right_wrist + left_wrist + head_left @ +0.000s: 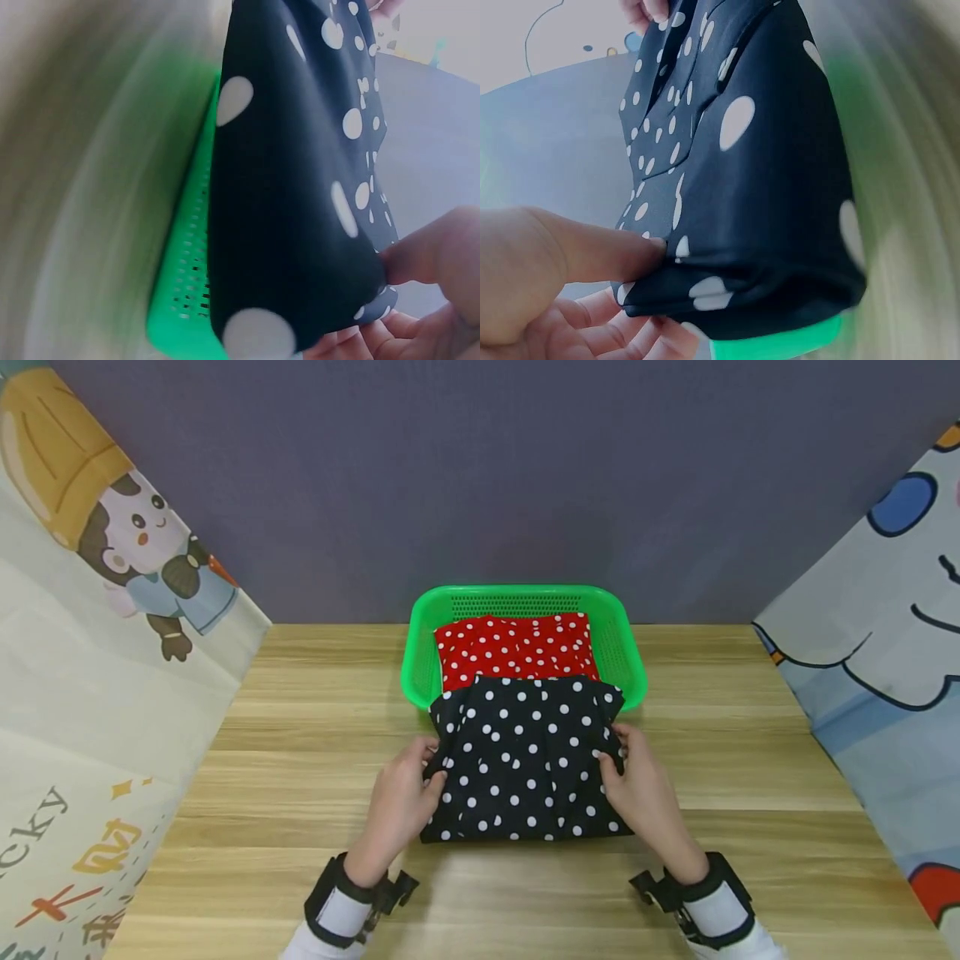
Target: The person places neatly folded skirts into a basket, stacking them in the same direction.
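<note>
A folded black cloth with white polka dots [528,768] is held up over the front part of a green plastic basket [411,664]. My left hand [405,789] pinches its left edge between thumb and fingers. At the opposite edge, my right hand [647,793] pinches it the same way. Both wrist views show the black cloth's layered folds, with the thumb on top and fingers beneath. A red cloth with white dots [517,647] lies inside the basket, its near part hidden behind the black one. The basket's front rim is mostly covered too.
The basket stands on a wood-grain table [315,735], close to a dark grey-blue upright surface [480,477] at the back. Cartoon-printed sheets flank the table, one left [97,710] and one right [862,635]. Each wrist wears a black strap with a small mount.
</note>
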Motion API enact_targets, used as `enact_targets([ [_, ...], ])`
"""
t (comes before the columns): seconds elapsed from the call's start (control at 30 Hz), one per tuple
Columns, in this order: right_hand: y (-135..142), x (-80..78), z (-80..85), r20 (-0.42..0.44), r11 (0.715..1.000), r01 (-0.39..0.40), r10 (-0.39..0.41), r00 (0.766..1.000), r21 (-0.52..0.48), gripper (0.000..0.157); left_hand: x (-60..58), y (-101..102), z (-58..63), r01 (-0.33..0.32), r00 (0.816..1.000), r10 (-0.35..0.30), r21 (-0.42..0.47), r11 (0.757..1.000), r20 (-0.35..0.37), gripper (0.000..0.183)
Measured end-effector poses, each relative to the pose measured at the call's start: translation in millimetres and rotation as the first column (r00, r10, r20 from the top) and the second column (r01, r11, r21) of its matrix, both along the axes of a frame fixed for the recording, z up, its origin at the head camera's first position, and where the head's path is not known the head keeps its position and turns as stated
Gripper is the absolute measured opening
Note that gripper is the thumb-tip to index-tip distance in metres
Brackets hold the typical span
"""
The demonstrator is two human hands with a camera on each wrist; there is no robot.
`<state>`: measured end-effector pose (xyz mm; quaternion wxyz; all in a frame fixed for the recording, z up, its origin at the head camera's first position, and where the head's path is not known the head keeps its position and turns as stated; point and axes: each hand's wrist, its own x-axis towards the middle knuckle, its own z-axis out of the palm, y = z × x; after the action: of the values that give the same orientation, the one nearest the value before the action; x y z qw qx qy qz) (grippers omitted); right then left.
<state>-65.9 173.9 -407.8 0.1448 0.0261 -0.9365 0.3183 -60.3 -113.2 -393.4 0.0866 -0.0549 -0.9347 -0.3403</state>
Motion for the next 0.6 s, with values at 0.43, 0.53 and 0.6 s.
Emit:
enact_targets([
  [0.43,-1,-41.1,25.0,-0.009,1.000,-0.013,0.013,1.000,-0.014,0.042,-41.0,7,20.2,-0.042,0.998,0.043,0.033,0.999,-0.042,0.032],
  [0.53,-1,-49.7,29.2,-0.008,1.000,-0.022,0.022,1.000,-0.016,0.042,-48.3,8,23.2,-0.048,0.998,0.049,0.032,0.998,-0.033,0.032],
  [0.6,-2,-55.2,31.0,-0.007,1.000,-0.020,0.019,1.000,-0.009,0.042,-52.8,8,24.4,-0.050,0.998,0.051,0.034,0.998,-0.025,0.031],
])
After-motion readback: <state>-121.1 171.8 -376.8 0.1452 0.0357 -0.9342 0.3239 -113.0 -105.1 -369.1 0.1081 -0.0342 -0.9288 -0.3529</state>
